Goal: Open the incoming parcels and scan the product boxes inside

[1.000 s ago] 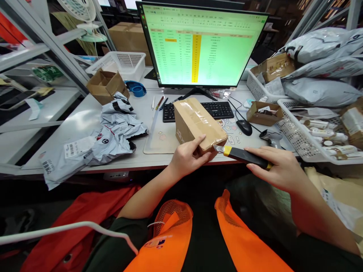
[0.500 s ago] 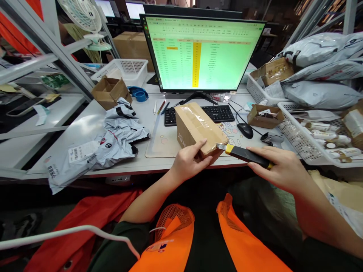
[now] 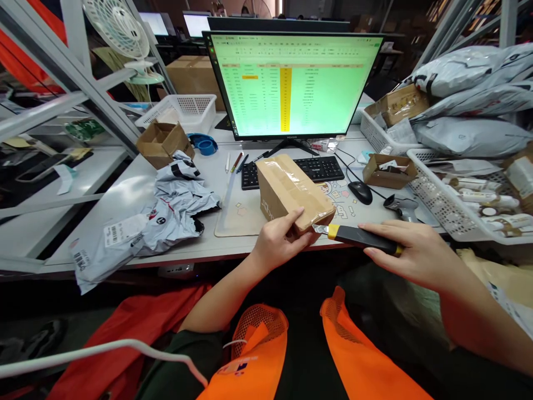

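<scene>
A taped cardboard box (image 3: 293, 186) rests at the desk's front edge, in front of the keyboard. My left hand (image 3: 280, 240) grips its near left corner, thumb beneath and index finger on the top. In my right hand (image 3: 410, 250) is a black and yellow utility knife (image 3: 364, 236), pointing left. Its blade meets the near end of the box, by the top edge and close to my left fingertips. Whether the blade has gone through the tape cannot be made out.
A torn grey mailer bag (image 3: 162, 211) lies to the left, with an open carton (image 3: 164, 143) behind it. The keyboard (image 3: 318, 168), mouse (image 3: 360, 192) and monitor (image 3: 295, 83) stand beyond the box. White baskets (image 3: 445, 205) of tubes and parcels fill the right side.
The knife's blade has shifted slightly left and down, from the box's near right top corner along its near end. My left hand keeps its hold on the box.
</scene>
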### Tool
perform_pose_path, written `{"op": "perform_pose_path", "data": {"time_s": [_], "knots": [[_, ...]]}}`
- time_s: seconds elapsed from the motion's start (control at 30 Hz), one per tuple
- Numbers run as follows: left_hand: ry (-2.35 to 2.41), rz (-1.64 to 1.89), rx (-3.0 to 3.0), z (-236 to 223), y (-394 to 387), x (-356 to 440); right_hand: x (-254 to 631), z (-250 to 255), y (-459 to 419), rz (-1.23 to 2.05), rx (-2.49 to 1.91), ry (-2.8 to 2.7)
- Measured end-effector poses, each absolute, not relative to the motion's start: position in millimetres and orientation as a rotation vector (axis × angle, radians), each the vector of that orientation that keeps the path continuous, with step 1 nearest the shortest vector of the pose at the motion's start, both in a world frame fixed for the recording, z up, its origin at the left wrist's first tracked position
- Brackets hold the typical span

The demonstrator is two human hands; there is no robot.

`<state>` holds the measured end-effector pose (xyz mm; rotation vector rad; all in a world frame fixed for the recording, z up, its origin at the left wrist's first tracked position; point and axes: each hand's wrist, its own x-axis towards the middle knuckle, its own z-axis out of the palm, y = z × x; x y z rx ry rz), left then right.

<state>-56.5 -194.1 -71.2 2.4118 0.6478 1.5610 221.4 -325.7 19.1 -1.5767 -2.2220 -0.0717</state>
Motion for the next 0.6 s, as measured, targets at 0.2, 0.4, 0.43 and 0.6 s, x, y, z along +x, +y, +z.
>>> {"op": "perform_pose_path", "data": {"time_s": [0.2, 0.4, 0.43, 0.6], "knots": [[0.749, 1.579, 2.396, -75.7, -194.4, -54.4, 215.9, 21.3, -326.9, -0.251, -1.636, -2.218], [0.715, 1.509, 2.443, -78.1, -188.3, -58.1, 264.0, 12.8, -308.5, -0.165, -1.733, -2.052], [0.689, 1.492, 2.456, -78.2, -184.1, -65.5, 271.0, 9.5, -309.8, -0.117, -1.713, -2.039], [1.005, 1.616, 2.363, -83.7, -163.5, -125.7, 301.5, -22.5, -333.2, 0.067, -1.634, -1.806]]}}
